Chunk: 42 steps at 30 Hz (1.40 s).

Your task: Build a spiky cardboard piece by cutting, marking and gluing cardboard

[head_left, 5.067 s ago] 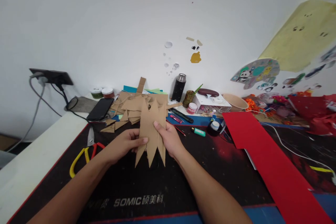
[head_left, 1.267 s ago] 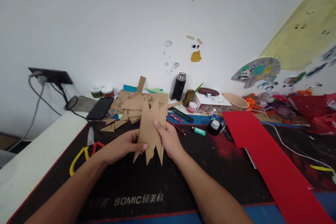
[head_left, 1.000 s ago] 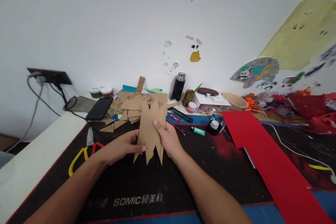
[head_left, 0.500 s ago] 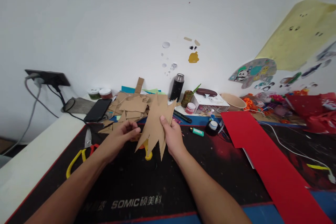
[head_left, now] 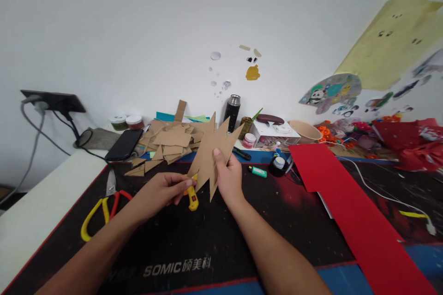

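Note:
My right hand (head_left: 228, 177) grips a brown cardboard cutout (head_left: 216, 140) with jagged spikes at its top and bottom, thumb across the front. The fingers of my left hand (head_left: 173, 188) are pinched together at the cutout's lower left spike, whose tip they hide. Just beneath, on the black mat (head_left: 173, 239), lies a yellow tool with a red switch (head_left: 193, 199), partly covered by my left fingers and the cardboard. Scissors with yellow and red handles (head_left: 107, 205) rest to the left of my left hand.
Cardboard scraps (head_left: 171, 140) are heaped behind the hands, beside a phone (head_left: 124, 144). A black flask (head_left: 232, 111), a white box (head_left: 275, 133) and a bowl (head_left: 304, 132) line the wall. Right of a green lighter (head_left: 258, 172) lies long red card (head_left: 346, 207).
The cutout has tilted to the right in my right hand. My left hand has come lower and nearer, its fingertips now at the lower left spike. The view has shifted slightly.

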Each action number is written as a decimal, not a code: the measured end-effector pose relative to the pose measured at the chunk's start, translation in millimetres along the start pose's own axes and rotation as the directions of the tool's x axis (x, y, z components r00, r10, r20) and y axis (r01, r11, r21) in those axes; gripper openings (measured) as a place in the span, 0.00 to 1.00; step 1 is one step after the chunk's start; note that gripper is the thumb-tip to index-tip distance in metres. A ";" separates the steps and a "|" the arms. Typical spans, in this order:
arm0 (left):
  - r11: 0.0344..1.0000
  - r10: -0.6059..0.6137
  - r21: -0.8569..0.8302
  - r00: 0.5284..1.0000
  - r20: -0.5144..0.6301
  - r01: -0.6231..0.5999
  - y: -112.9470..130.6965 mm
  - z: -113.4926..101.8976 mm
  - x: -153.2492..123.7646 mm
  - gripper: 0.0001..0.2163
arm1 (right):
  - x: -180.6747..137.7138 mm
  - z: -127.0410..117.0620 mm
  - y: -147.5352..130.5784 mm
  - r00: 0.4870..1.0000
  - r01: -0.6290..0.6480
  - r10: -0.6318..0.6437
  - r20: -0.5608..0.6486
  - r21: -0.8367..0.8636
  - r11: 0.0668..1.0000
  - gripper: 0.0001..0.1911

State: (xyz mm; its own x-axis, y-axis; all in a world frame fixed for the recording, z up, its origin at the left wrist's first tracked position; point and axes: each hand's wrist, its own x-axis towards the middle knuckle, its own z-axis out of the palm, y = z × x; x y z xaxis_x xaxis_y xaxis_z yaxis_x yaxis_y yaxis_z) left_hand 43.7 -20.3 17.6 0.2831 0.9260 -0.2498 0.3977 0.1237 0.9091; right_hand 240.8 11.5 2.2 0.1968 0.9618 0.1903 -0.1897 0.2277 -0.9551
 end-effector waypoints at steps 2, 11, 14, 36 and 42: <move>1.000 0.004 0.013 0.999 -0.039 -0.004 0.9 0.9 0.0 0.27 | -1.6 1.0 -1.5 0.999 0.035 -0.035 -0.004 -0.027 0.999 0.24; 0.996 0.007 0.087 0.991 -0.131 0.004 13.4 5.6 -1.2 0.24 | -8.9 3.3 -1.5 0.995 0.101 -0.099 0.026 -0.134 0.986 0.21; 0.995 0.005 0.099 0.981 -0.195 0.015 14.4 5.9 -1.0 0.25 | -10.5 4.5 1.7 0.994 0.109 -0.105 0.044 -0.115 0.987 0.21; 0.836 0.254 0.548 0.886 -0.387 0.000 3.4 9.8 -2.3 0.14 | -20.2 9.3 10.1 0.961 0.159 -0.083 0.262 -0.286 0.945 0.16; 0.833 0.315 0.549 0.870 -0.380 -0.062 6.9 12.2 -5.9 0.13 | -20.9 8.7 15.8 0.950 0.141 -0.051 0.307 -0.277 0.951 0.16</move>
State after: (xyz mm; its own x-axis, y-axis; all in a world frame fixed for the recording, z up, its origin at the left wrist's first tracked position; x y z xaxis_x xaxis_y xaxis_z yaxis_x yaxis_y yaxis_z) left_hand 55.4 -29.3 21.2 0.0402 0.9798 0.1957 0.7932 -0.1504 0.5902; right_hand 225.3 -3.7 -14.9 -0.0985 0.9489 0.2997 0.1135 0.3099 -0.9440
